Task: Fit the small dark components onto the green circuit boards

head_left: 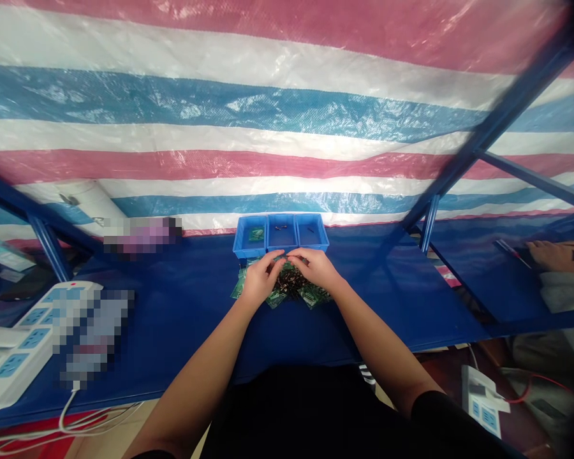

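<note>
My left hand [262,275] and my right hand [317,266] meet just in front of the blue bins, fingertips almost touching. Thumb and fingers of each are pinched together. Whatever they hold is too small to make out. Beneath them lies a heap of small dark pieces [291,282]. Green see-through packets [313,296] surround the heap, some partly covered by my hands. Directly behind stand three joined blue bins [282,244]. A green packet [256,233] lies in the left bin, and small dark pieces rest in the middle and right ones.
A white power strip [26,344] and a pixelated item [97,335] with a cable lie on the left of the blue table [182,306]. Blue frame bars [430,223] rise at both sides before a striped sheet [287,108]. Another person's hand [555,256] is at the far right.
</note>
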### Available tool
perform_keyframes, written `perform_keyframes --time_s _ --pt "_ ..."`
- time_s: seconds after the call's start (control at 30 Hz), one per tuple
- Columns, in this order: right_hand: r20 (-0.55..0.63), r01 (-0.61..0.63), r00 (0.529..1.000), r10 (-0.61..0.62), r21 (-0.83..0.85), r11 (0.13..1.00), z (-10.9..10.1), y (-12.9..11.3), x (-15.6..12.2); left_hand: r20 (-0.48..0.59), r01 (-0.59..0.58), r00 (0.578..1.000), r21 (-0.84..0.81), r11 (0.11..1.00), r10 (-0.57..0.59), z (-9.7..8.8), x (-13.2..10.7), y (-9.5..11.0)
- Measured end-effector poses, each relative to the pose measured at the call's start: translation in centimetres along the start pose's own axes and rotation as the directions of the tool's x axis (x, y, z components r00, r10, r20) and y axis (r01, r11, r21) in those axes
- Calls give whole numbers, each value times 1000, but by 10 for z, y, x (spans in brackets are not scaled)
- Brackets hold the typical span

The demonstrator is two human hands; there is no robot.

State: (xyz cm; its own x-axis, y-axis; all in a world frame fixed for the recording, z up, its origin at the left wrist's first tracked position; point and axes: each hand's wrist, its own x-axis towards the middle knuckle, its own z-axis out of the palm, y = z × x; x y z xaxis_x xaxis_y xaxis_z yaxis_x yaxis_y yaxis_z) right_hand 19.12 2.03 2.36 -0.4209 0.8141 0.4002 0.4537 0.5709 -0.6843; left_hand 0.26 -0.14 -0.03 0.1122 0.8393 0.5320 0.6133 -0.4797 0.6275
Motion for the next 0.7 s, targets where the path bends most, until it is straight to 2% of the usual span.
perform_keyframes --time_s 0.23,0.5,0.7 --pt "30 -11 999 11 10 1000 -1 -4 0 -23 1 1000 33 999 0 1 0 1" --pt "72 -81 994 78 43 996 -1 -7 -3 49 19 999 17 1000 -20 -1 1 1" --pt "28 -98 995 94 159 982 3 -4 -2 75 23 997 11 1000 -24 -1 1 0"
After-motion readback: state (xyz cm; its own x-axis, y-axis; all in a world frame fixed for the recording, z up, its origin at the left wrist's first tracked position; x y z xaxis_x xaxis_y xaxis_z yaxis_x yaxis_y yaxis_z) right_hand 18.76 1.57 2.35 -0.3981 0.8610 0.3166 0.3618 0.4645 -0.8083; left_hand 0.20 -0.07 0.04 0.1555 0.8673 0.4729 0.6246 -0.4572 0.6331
